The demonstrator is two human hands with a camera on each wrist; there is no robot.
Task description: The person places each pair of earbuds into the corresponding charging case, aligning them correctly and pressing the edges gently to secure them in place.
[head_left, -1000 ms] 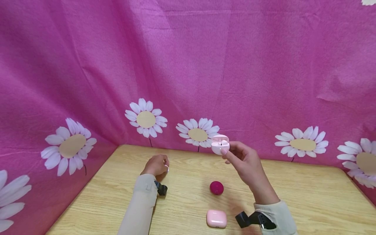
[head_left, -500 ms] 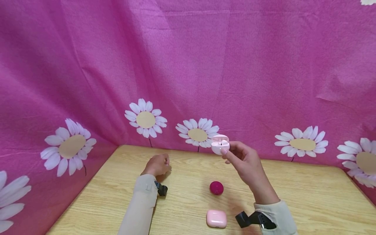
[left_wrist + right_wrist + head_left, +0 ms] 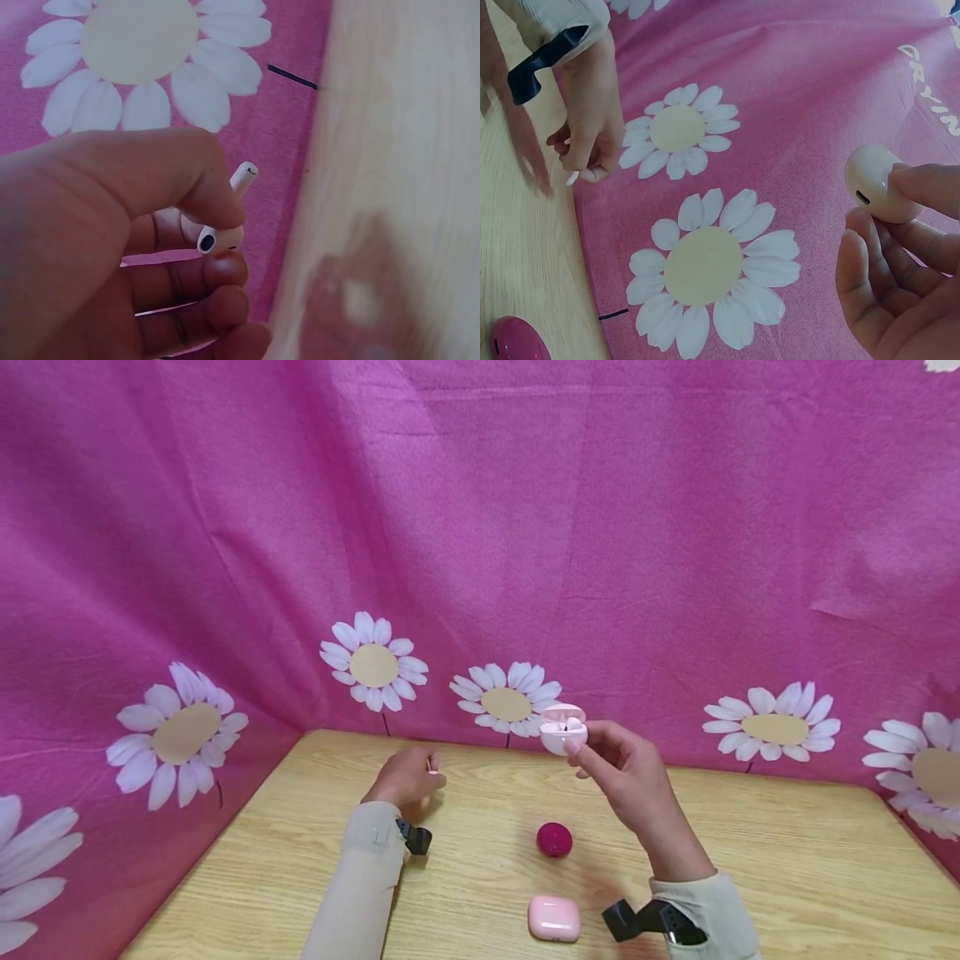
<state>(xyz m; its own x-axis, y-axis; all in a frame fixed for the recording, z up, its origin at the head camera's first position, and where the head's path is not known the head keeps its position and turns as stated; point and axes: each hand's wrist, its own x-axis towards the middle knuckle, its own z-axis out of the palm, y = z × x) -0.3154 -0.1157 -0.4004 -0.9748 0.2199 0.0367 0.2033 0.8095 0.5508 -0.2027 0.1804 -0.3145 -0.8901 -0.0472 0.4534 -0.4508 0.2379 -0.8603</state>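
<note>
While both hands up: magenta case (image 3: 554, 840) & pink case (image 3: 554, 918) on table (image 3: 787, 868)

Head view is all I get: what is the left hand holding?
Observer: The left hand pinches a white earbud between thumb and fingers; its stem points up.
Operator: Is the round case shut?
Observer: The round pink case in the right hand has its lid up; the right wrist view shows a port slot on its shell.
Operator: What else lies close?
Observer: A magenta case on the table, near the daisy cloth.
</note>
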